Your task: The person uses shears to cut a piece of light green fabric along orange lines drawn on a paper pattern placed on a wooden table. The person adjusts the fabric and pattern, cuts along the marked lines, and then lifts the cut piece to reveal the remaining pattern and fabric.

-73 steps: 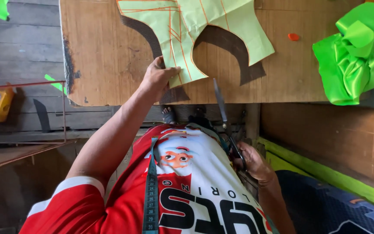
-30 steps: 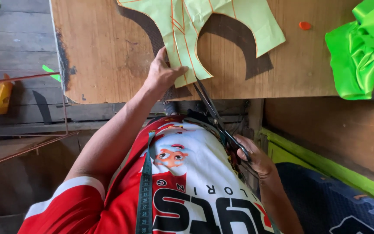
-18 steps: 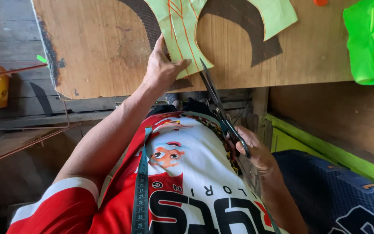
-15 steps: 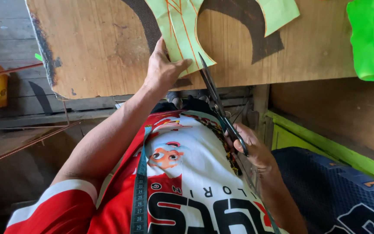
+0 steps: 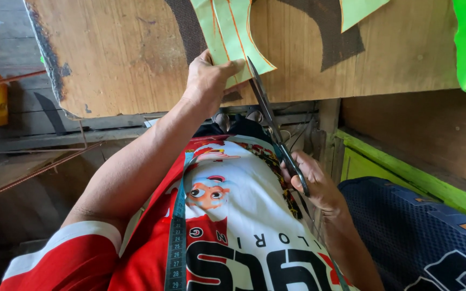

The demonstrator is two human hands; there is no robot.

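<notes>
Green fabric (image 5: 232,32) pinned under left hand (image 5: 207,81); right hand (image 5: 311,180) holds scissors (image 5: 273,126)

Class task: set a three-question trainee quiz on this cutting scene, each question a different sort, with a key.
1. True or false: the left hand presses the pale green fabric piece onto the wooden board.
2. Which hand holds the scissors? A) left B) right C) neither
3. Fill in: the measuring tape hangs down the front of the person's ____.

Key
1. True.
2. B: the right hand grips the handles, and the blade tips lie at the fabric's edge.
3. Shirt, which is red and white.
</notes>
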